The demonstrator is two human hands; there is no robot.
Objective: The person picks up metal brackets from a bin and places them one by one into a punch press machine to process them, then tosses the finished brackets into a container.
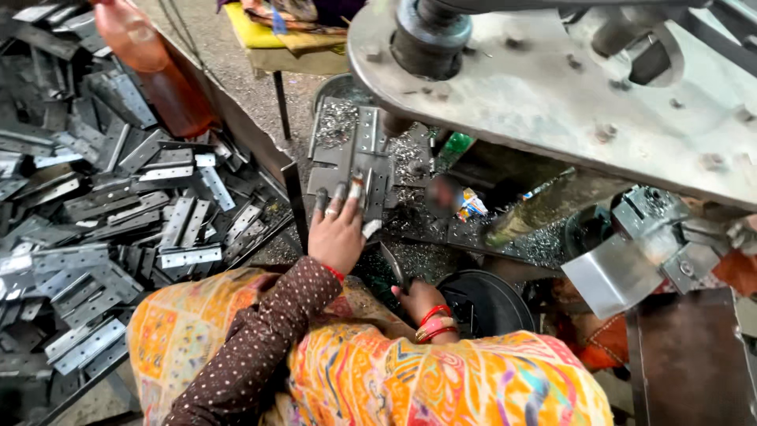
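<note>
1. Overhead, the big grey press (552,87) fills the far right, its steel plate hanging above the work spot.
2. To the left, a large heap of punched metal strips (102,213) covers a bin; whether these are done or waiting I cannot tell, so the share of work left is unclear.
3. Near the middle, the tabletop (441,237) under the press is strewn with small metal scraps, which I judge to mean many pieces have been punched already.
4. One punched plate (364,170) lies flat under the press.
5. Left hand (339,233): fingers stretched out and spread, tips pressing on the plate's near edge, not wrapped around it.
6. Right hand (422,300), bangles at the wrist, is curled by a dark round part; I cannot tell what its grip holds.
</note>
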